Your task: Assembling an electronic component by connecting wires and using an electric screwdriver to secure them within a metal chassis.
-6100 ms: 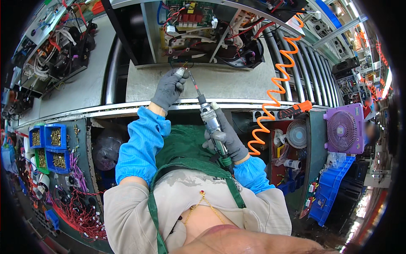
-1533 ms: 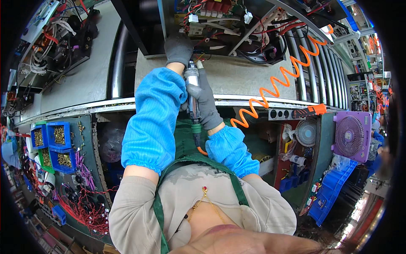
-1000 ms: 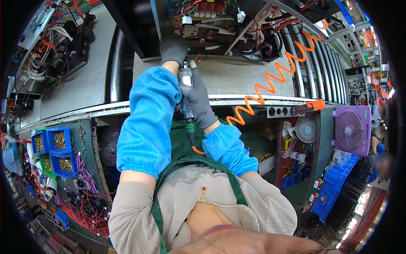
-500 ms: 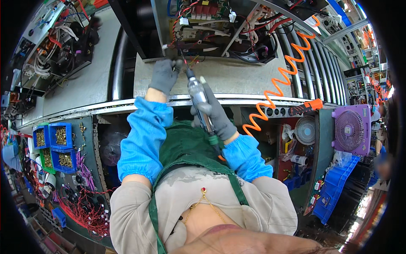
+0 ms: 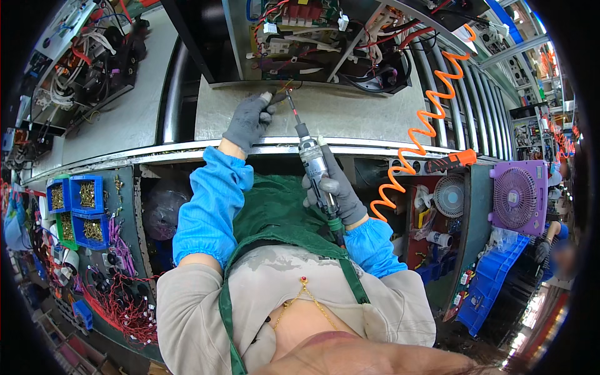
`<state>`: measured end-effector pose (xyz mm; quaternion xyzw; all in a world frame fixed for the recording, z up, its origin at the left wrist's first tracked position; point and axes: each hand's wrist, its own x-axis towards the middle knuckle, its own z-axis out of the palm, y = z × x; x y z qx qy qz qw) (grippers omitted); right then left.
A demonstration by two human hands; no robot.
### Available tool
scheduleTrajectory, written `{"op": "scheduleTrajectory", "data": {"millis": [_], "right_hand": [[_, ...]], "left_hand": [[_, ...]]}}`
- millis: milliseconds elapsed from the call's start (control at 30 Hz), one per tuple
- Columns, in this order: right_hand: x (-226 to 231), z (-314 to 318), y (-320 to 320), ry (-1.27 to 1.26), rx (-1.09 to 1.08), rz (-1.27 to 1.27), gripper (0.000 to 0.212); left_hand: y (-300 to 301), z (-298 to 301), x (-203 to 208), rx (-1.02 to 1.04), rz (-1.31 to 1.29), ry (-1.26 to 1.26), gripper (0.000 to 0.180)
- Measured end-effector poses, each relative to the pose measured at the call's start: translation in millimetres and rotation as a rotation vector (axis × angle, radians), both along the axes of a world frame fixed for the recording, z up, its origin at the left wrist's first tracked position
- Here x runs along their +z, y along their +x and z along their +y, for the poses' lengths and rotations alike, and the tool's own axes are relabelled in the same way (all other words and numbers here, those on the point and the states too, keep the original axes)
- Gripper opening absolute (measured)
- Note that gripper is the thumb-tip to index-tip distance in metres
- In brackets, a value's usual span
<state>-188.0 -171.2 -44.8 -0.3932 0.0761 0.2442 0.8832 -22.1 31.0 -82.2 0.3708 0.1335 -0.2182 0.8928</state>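
The right hand [image 5: 331, 190] is wrapped around the screwdriver [image 5: 312, 164], a stiff, fairly heavy-looking powered tool best gripped at its thick middle, its thin bit slanting up toward the near edge of the open chassis [image 5: 325, 44]; the left hand [image 5: 249, 119], fingers loosely curled, pinches something at that edge beside the bit tip. The screw itself is too small to make out; the chassis top is cut off.

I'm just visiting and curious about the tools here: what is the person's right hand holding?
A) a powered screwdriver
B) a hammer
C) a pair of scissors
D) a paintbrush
A: the gloved right hand is wrapped around a slim powered screwdriver, whose thin bit points up toward the open metal chassis, beside the left hand.
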Motion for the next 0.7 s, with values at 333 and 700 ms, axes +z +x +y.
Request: {"op": "scheduleTrajectory", "data": {"millis": [333,700], "right_hand": [[13.7,3.2,3.0,-0.328,0.086,-0.064,0.1],[14.0,-2.1,1.0,-0.492,0.169,-0.111,0.096]], "left_hand": [[7.4,-8.8,-1.4,0.016,0.112,-0.068,0.021],[14.0,9.3,10.5,-0.23,-0.343,0.631,0.031]]}}
